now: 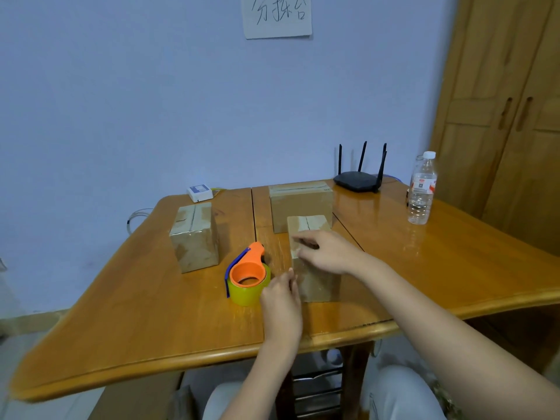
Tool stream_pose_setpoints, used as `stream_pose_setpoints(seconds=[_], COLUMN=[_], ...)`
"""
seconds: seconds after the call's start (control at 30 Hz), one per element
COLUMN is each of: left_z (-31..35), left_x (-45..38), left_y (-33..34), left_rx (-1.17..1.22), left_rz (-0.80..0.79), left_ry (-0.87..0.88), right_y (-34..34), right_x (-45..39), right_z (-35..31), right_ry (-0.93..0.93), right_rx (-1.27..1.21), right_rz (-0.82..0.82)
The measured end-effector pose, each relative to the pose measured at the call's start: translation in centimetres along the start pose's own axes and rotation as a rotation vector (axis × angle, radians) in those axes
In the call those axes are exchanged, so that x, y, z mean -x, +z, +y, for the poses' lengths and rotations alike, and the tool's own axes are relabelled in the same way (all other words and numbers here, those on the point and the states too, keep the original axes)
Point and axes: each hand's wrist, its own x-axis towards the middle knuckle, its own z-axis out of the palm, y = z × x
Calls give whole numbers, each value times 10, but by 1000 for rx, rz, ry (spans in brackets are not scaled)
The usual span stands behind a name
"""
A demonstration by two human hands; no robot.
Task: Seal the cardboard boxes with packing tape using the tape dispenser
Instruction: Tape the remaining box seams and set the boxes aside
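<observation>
Biggest risk here imo: the tape dispenser (247, 275) sits on the table (136, 298) untouched, just left of the near box (315, 268), so if either hand lets go the flaps could spring open before tape gets on. Right hand (325, 253) rests across the box top, fingers fairly flat. Left hand (281, 301) touches its near left edge, fingers look straight, though it's blurry. Two more boxes (195, 237) wait behind
</observation>
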Motion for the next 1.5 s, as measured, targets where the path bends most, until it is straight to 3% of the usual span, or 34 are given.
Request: stream_pose_setpoints(seconds=[0.13, 0.23, 0.3, 0.4, 0.53, 0.7, 0.77, 0.87, 0.97, 1.1, 1.27, 1.5], left_z=[-5, 2, 12, 27, 35, 39, 41, 36, 26, 18, 20, 23], left_x=[0, -11, -21, -37, -62, -74, -77, -84, -100, -120, -127, -123], left_y=[-7, -18, -26, -30, -15, -3, -5, -9, -13, -24, -29, -20], left_rx=[-56, -46, 8, 146, 251, 503, 625, 555, 396, 311, 276, 219], left_rz=[-113, -88, -70, -151, -259, -338, -408, -442, -335, -272, -371, -513], left_ry=[-120, -158, -175, -233, -334, -494, -604, -540, -397, -346, -309, -277], right_y=[3, -6, -15, -21, -19, -26, -30, -35, -40, -50, -61, -76], right_x=[-1, 3, 5, 7, 4, -22, -31, -38, -40, -39, -37, -34], right_z=[-1, 10, 18, 23, 9, -3, -4, -7, -4, 1, 5, 13], right_ry=[51, 113, 211, 356, 400, 464, 508, 537, 474, 381, 295, 208], right_rx=[-191, -355, -321, -221, -115, 213, 271, 431, 427, 336, 233, 394], right_rz=[191, 410, 483, 350, 172, -28, -185, -415, -393, -321, -287, -471])
